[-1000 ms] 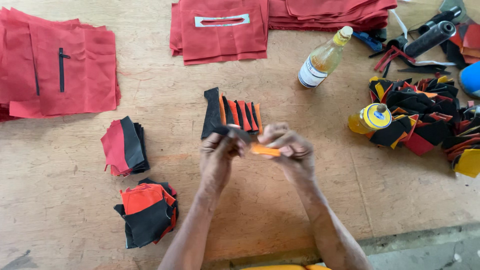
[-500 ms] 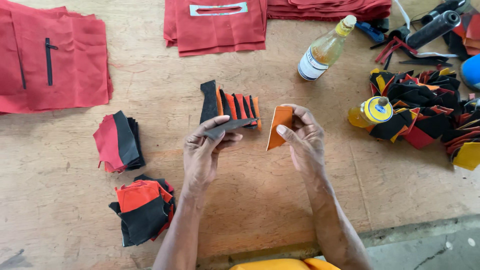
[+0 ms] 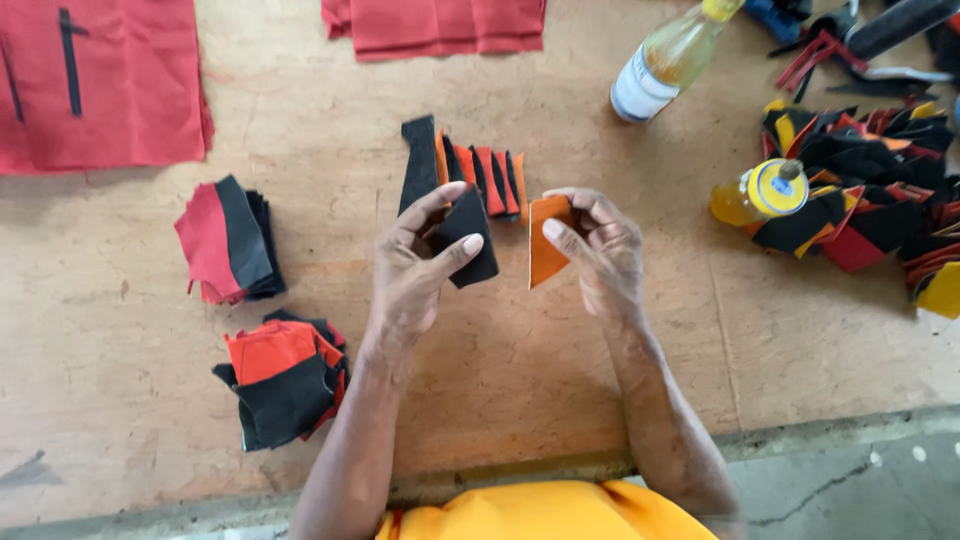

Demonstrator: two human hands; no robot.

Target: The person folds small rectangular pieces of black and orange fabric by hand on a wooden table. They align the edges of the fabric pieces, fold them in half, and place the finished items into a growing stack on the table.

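My left hand (image 3: 412, 262) pinches a small black fabric piece (image 3: 470, 245) between thumb and fingers, held just above the wooden table (image 3: 520, 360). My right hand (image 3: 597, 250) holds an orange fabric piece (image 3: 546, 250) upright beside it; the two pieces are a little apart. Just beyond my hands a fanned row of black, orange and red cut pieces (image 3: 462, 165) lies on the table.
Two small stacks of red and black pieces (image 3: 228, 242) (image 3: 285, 375) lie at the left. Red fabric panels (image 3: 100, 80) (image 3: 435, 25) sit at the back. A bottle of yellowish liquid (image 3: 670, 60), a yellow-capped bottle (image 3: 758, 190) and a heap of scraps (image 3: 860, 190) are at the right.
My hands have drawn apart: the left now lifts a black piece off the row, and the right has turned the orange piece upright. The view has shifted closer.
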